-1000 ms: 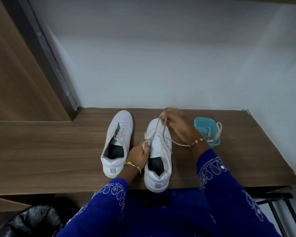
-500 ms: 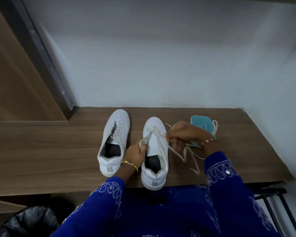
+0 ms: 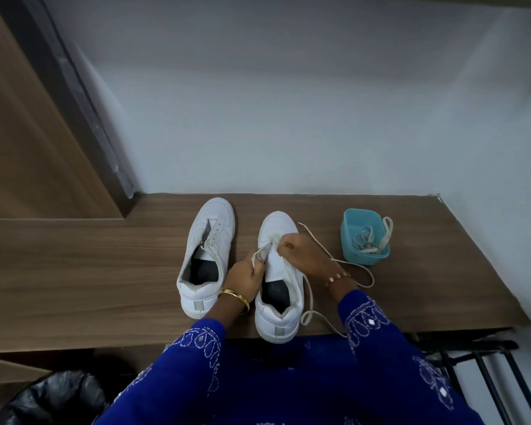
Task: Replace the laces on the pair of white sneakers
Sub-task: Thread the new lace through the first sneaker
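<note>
2 white low-top sneakers stand side by side on a brown wood-grain tabletop (image 3: 74, 271), toes pointing away toward the pale wall (image 3: 288, 118), heels toward the person, long axes nearly parallel. The left sneaker (image 3: 207, 259) leans its toe slightly right and stands free. The right sneaker (image 3: 278, 280) sits at the near edge, its heel just over the lip.

The left hand (image 3: 246, 279) curls against that shoe's left eyelet flap, fingers pinching the flap. The right hand (image 3: 301, 250) bends over the tongue, fingertips pinching the cream flat shoelace (image 3: 311, 315) at the lower eyelets; the lace's loose ends trail right across the wood and off the near edge.

A small teal plastic tub (image 3: 348, 240) holding more laces stands right of the hands, apart from the shoe. Bare wood stretches left. A black bin bag (image 3: 52, 397) sits below left, a black metal rack (image 3: 485, 372) below right.
</note>
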`<state>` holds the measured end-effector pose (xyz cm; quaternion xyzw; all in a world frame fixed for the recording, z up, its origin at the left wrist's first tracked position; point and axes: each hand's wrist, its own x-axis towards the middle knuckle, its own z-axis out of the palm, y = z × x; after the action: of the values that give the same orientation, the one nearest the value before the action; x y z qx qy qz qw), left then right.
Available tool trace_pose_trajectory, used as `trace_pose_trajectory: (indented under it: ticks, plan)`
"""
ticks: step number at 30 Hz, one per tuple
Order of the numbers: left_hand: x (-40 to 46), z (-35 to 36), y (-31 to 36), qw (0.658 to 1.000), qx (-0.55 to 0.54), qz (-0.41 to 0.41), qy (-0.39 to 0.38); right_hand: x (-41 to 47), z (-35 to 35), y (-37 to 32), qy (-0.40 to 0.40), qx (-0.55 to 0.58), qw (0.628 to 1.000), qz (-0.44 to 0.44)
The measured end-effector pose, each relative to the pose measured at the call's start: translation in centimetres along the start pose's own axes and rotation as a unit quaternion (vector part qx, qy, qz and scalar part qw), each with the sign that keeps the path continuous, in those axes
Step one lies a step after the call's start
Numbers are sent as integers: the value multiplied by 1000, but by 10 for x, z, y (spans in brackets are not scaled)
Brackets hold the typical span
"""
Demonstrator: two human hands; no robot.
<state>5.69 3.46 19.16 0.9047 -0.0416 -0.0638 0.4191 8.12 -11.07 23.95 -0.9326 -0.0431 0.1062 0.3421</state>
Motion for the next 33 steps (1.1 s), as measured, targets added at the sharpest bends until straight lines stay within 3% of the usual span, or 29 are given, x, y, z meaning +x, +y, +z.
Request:
trace_pose_trajectory:
  ticks: [4,9,11,15,19,21,24,27,30,33]
  plan:
    - [-1,0,1,1000,1,-6,3,-5,-27,-20,-35,201,979,-16]
    - [0,0,1,1000,8,-5,-1,-13,-38,-16,-98,358,928,-20]
    - [1,1,0,1000,5,-6,-2,-17,-38,-10,-121,374,920,-1]
    - [1,2,-2,1000,0,-1,3,-28,-41,-6,-195,300,934,25]
    - [1,3,-2,1000,3,8,-2,-29,-39,-7,-136,406,903,29]
    - [1,2,-1,1000,2,12,-4,-27,-38,-10,-124,368,921,33]
    - [1,3,-1,1000,7,5,-6,-25,-39,-9,-183,153,970,53]
    - [1,3,2,1000,-2,14,-17,-24,-37,0,-233,-58,967,88]
    - [10,5,4,998,-28,16,-46,-22,-26,6,-168,-143,969,111]
    - [17,9,7,998,-45,7,-53,-21,-12,7,-36,-145,983,108]
